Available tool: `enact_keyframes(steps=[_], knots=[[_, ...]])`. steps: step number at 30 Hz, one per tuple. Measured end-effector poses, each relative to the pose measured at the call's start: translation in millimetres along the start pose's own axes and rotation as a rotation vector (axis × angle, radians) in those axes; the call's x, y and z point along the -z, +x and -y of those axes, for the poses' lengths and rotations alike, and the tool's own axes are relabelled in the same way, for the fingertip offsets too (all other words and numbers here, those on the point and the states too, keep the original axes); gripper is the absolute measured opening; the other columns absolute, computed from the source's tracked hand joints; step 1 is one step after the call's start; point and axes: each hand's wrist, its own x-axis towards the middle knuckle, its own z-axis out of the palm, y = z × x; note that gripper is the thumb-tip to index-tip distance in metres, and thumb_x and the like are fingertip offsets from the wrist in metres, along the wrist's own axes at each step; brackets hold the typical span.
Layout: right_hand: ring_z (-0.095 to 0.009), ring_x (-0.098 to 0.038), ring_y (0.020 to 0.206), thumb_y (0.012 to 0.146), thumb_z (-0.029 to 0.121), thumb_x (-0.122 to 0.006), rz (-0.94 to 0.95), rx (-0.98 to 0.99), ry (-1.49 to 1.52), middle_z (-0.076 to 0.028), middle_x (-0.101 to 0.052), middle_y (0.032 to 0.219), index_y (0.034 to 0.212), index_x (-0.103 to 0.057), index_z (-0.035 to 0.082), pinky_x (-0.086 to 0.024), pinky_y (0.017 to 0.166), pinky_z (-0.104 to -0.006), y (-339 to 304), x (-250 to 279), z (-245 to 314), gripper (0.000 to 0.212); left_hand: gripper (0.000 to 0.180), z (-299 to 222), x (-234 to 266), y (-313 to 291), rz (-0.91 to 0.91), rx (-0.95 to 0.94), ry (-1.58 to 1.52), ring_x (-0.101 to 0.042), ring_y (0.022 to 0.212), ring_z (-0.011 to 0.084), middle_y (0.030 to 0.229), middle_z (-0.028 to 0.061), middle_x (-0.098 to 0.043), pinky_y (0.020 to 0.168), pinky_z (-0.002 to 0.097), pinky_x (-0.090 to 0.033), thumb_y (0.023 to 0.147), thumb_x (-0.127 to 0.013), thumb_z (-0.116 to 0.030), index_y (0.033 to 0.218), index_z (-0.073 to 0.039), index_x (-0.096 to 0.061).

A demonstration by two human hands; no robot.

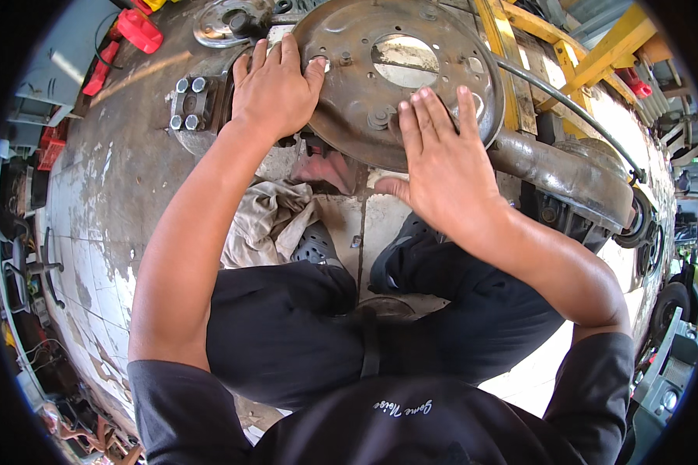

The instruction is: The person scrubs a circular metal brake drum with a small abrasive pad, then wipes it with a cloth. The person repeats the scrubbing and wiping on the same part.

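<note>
A large round rusty brown metal plate [349, 85], which looks like a drum brake backing plate, stands before me with a big centre hole and several small holes and studs. My left hand [275, 91] rests on its left rim, fingers extended and slightly apart. My right hand [448, 159] lies flat against its lower right part, fingers stretched and thumb spread. Neither hand grips anything. Left of the plate, beside my left hand, sits a metal block [188, 108] with several bolt heads. A thick curved metal arm [562, 174] runs off to the right.
A crumpled grey cloth [267, 221] lies on the floor by my left foot. Yellow metal framing [512, 66] stands at the far right, with a black cable [570, 97] nearby. Red tools [139, 31] lie far left. A round metal part [223, 19] sits behind the plate.
</note>
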Motion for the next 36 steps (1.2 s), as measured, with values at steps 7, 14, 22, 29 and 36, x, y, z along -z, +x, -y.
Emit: enact_keyframes(steps=[7, 14, 22, 29, 36], knots=[[-0.031, -0.026, 0.150, 0.095, 0.068, -0.035, -0.016, 0.011, 0.026, -0.021, -0.040, 0.154, 0.149, -0.037, -0.007, -0.008, 0.120, -0.0611, 2.8, -0.3, -3.2, 0.092, 0.072, 0.6, -0.2, -0.5, 0.018, 0.007, -0.004, -0.033, 0.145, 0.0360, 0.148, 0.0208, -0.048, 0.119, 0.0502, -0.018, 0.103, -0.031, -0.050, 0.148, 0.006, -0.034], [-0.032, -0.028, 0.149, 0.094, 0.069, -0.036, -0.010, -0.007, -0.002, -0.023, -0.039, 0.154, 0.149, -0.037, -0.007, -0.009, 0.120, -0.0617, 6.6, 2.6, -5.1, 0.094, 0.071, 2.3, -1.1, 1.9, -0.014, -0.005, -0.009, -0.033, 0.145, 0.0366, 0.147, 0.0211, -0.049, 0.119, 0.0501, -0.018, 0.103, -0.032, -0.050, 0.148, 0.006, -0.034], [-0.034, -0.026, 0.150, 0.094, 0.069, -0.037, 0.053, 0.050, 0.031, -0.025, -0.038, 0.154, 0.148, -0.037, -0.007, -0.009, 0.120, -0.0619, -7.1, 9.9, 3.7, 0.093, 0.072, 2.0, -2.2, 0.0, -0.001, -0.005, -0.008, -0.033, 0.145, 0.0366, 0.148, 0.0214, -0.048, 0.119, 0.0495, -0.018, 0.103, -0.031, -0.050, 0.149, 0.006, -0.034], [-0.032, -0.025, 0.150, 0.093, 0.074, -0.032, 0.094, 0.086, 0.063, -0.024, -0.040, 0.153, 0.148, -0.036, -0.008, -0.005, 0.121, -0.0601, -11.9, 13.9, 4.5, 0.098, 0.073, 1.4, -1.1, 0.6, 0.013, -0.002, -0.013, -0.033, 0.145, 0.0371, 0.148, 0.0216, -0.048, 0.119, 0.0498, -0.018, 0.104, -0.031, -0.050, 0.149, 0.007, -0.035], [-0.032, -0.024, 0.151, 0.093, 0.074, -0.031, 0.005, 0.038, 0.111, -0.023, -0.037, 0.155, 0.150, -0.034, -0.007, -0.007, 0.121, -0.0606, -1.7, 2.7, -3.7, 0.098, 0.074, 4.9, -1.4, 1.6, 0.002, -0.010, -0.013, -0.034, 0.145, 0.0379, 0.147, 0.0219, -0.048, 0.119, 0.0504, -0.018, 0.103, -0.032, -0.051, 0.148, 0.007, -0.035]])
